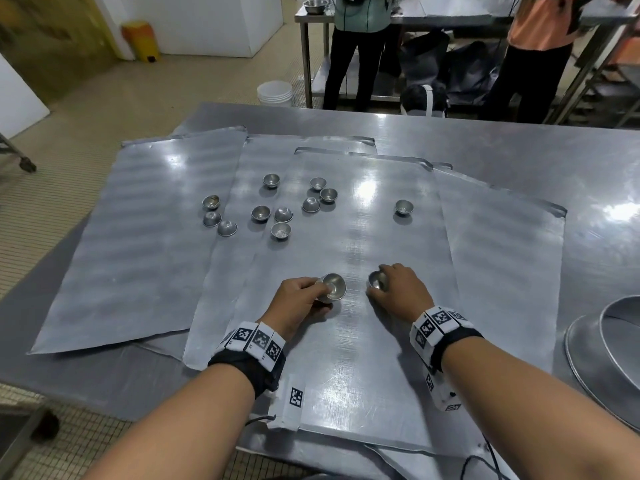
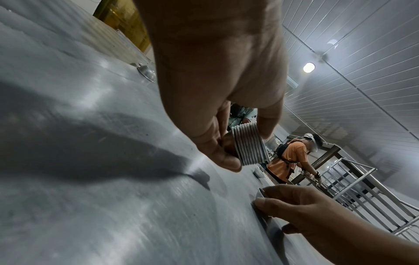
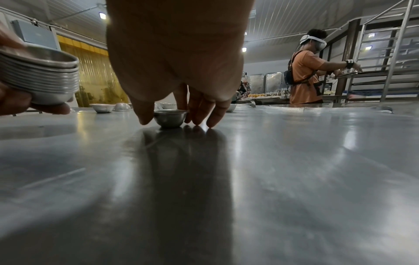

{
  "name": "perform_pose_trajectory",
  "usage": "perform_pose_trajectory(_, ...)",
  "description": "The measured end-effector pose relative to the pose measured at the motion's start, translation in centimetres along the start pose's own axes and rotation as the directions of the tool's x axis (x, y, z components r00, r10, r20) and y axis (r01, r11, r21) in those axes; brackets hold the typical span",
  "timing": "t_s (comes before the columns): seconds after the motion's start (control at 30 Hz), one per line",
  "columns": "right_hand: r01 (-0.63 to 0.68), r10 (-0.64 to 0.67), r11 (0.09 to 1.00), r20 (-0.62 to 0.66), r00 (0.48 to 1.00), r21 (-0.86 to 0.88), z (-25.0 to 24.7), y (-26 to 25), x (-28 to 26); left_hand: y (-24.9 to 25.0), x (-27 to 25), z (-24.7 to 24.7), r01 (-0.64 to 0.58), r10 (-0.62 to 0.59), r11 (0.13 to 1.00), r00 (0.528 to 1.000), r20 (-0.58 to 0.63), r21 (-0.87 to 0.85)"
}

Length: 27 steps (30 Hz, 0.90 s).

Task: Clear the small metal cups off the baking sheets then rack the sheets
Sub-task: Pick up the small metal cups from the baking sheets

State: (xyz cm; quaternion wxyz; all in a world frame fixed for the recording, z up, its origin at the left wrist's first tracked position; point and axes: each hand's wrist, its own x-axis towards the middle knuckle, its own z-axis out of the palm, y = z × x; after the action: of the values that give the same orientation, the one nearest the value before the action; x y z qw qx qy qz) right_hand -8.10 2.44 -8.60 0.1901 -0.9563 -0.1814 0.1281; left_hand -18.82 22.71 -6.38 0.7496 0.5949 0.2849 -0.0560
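Several flat baking sheets overlap on the steel table; the top sheet [image 1: 363, 358] lies under both hands. My left hand [image 1: 320, 292] grips a nested stack of small metal cups [image 1: 334, 288], seen edge-on in the left wrist view [image 2: 249, 146] and at the left of the right wrist view [image 3: 43, 78]. My right hand [image 1: 382, 284] rests fingertips down on the top sheet, thumb and fingers curled round a single cup [image 1: 375, 280] [image 3: 170, 117] that stands upright. Several loose cups [image 1: 270, 213] lie scattered across the far half of the sheets, and one cup [image 1: 404, 207] sits alone at the right.
Large round metal pans [image 1: 609, 358] sit at the table's right edge. Beyond the table, two people stand at another steel table [image 1: 408, 15]. A metal rack [image 1: 613, 74] stands far right, and white buckets [image 1: 275, 92] are on the floor.
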Motion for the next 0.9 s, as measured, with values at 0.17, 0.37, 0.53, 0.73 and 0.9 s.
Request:
perform_pose_trajectory(0.17, -0.022, 0.022, 1.0, -0.003, 1.0, 0.019, -0.1, 0.1, -0.8, -0.4, -0.1, -0.4, -0.007, 0.007, 1.0, 1.0, -0.023, -0.007)
perform_pose_trajectory(0.37, 0.033, -0.024, 0.983, -0.053, 0.998, 0.179, -0.6, -1.1, -1.7, -0.1, -0.4, -0.5, -0.006, 0.006, 0.999, 1.0, -0.021, -0.039)
perform_pose_trajectory(0.53, 0.195, -0.125, 0.898, -0.195, 0.973, 0.395, -1.4, -4.9, -3.2, -0.2, -0.6, -0.7, -0.002, 0.001, 0.995, 1.0, -0.013, -0.095)
perform_pose_trajectory(0.73, 0.261, -0.235, 0.92, -0.121, 0.965, 0.292, -0.6, -7.1, -3.7, 0.3, -1.0, -0.2, 0.017, -0.018, 0.96, 1.0, 0.001, -0.279)
perform_pose_trajectory(0.9, 0.266, -0.243, 0.924, -0.114, 0.963, 0.275, 0.4, -7.0, -3.7, 0.3, -0.7, -0.1, 0.004, -0.007, 0.966, 1.0, -0.01, -0.258)
